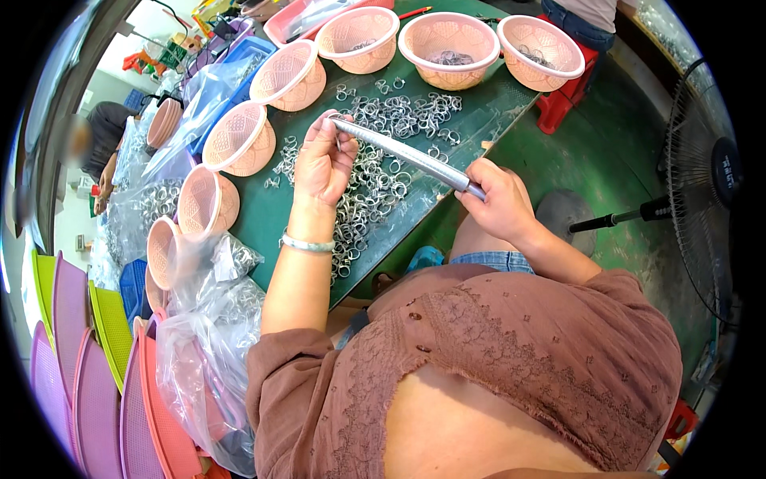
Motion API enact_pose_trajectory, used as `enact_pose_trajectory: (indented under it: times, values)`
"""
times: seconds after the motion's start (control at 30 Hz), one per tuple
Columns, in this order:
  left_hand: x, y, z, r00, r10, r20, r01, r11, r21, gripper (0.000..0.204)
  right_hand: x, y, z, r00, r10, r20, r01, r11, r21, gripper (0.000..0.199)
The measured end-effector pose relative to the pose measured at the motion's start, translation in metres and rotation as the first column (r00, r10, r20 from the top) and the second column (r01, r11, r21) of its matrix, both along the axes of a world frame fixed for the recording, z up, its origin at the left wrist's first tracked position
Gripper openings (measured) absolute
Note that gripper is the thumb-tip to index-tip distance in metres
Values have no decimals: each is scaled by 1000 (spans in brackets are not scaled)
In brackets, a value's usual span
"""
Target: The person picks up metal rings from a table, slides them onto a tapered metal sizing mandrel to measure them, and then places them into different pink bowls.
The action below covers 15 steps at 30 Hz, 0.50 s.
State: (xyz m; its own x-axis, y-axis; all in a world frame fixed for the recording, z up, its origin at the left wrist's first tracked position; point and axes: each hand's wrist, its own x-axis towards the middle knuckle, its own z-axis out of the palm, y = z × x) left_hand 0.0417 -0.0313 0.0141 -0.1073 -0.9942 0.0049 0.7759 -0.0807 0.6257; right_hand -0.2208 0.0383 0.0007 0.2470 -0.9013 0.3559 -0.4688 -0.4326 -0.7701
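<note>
My right hand (pixel 499 195) is wrapped round the handle of a tapered silver ring mandrel (pixel 407 156), which slants up to the left above the table. At its thin tip, the fingers of my left hand (pixel 325 164) are closed in a pinch. A small metal ring (pixel 338 144) shows between those fingers; they partly hide it. Below the mandrel a loose heap of silver rings (pixel 371 188) spreads over the green tabletop (pixel 267 211). More rings (pixel 407 113) lie beyond the mandrel, towards the baskets.
Several pink plastic baskets (pixel 241 142) curve round the table's far and left edges; some hold rings. Clear plastic bags (pixel 211 319) and stacked coloured baskets (pixel 100 399) crowd the left. A standing fan (pixel 702 176) and a red stool (pixel 568 92) are at right. Another person (pixel 582 20) stands beyond.
</note>
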Motion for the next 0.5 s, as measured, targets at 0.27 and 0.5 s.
enact_pose_trajectory:
  times: [0.27,0.5]
  values:
    - [-8,13,7,991,12,-134,-9,1000,25,28,1,3,1,996,-37,-77,26,990,-136,16]
    - [-6,19,7,994,23,-109,-24,1000,-3,33,0,5,-1,992,-56,-113,32,978,-204,15]
